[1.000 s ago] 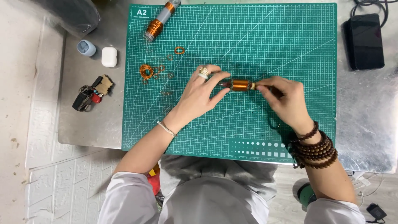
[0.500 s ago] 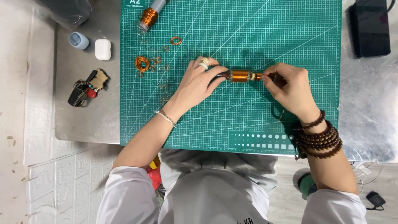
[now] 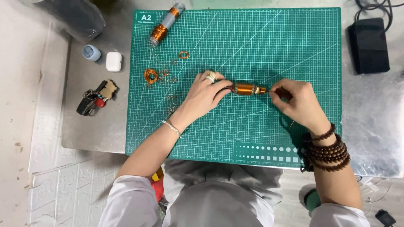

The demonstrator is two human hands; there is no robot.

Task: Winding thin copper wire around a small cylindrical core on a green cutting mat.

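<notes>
The left hand [image 3: 204, 94] grips the left end of a copper-wound spool [image 3: 246, 88]; the right hand [image 3: 296, 101] pinches at its right tip, fingers closed on something too fine to identify. The spool lies horizontally between both hands, just above the middle of the cutting mat [image 3: 235, 134].

The cutting mat is a large green rectangle, matte, ruled with a white grid and diagonals, with a white label in its upper-left corner and rows of white squares low on the right. It rests on a brushed metal table [image 3: 370, 126].

Right of the mat is a black box [image 3: 370, 44]. At the mat's top edge lies a second spool [image 3: 165, 24] — grey core, copper winding. Small copper loops [image 3: 151, 75] are scattered nearby. Left of the mat are a white rounded case [image 3: 113, 61], a pale blue cap [image 3: 91, 52] and a dark key bundle [image 3: 96, 97].
</notes>
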